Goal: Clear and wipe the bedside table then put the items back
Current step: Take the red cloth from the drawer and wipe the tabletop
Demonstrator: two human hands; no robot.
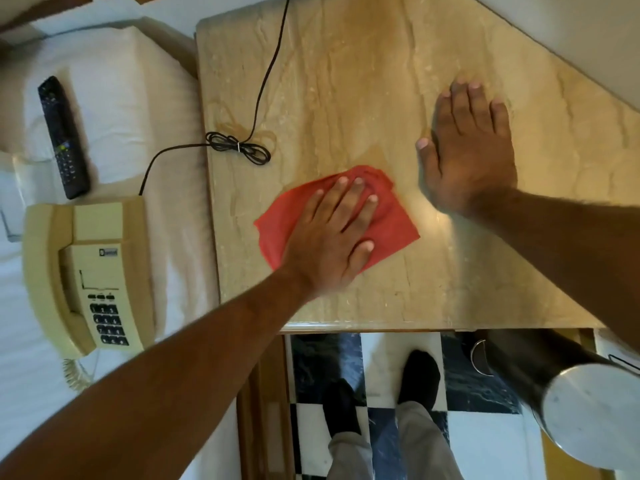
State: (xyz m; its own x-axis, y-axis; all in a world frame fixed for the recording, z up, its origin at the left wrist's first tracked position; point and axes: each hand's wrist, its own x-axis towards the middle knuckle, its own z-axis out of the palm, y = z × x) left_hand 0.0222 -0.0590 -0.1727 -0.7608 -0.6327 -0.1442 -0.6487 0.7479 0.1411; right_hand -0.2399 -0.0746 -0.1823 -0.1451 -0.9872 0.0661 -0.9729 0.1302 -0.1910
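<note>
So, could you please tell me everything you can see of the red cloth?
The red cloth is a thin, crumpled piece of fabric lying flat on the beige marble-look tabletop, near its front left part. The left hand presses on it, palm down, fingers spread, covering its middle. The right hand rests beside it, not touching.
</note>
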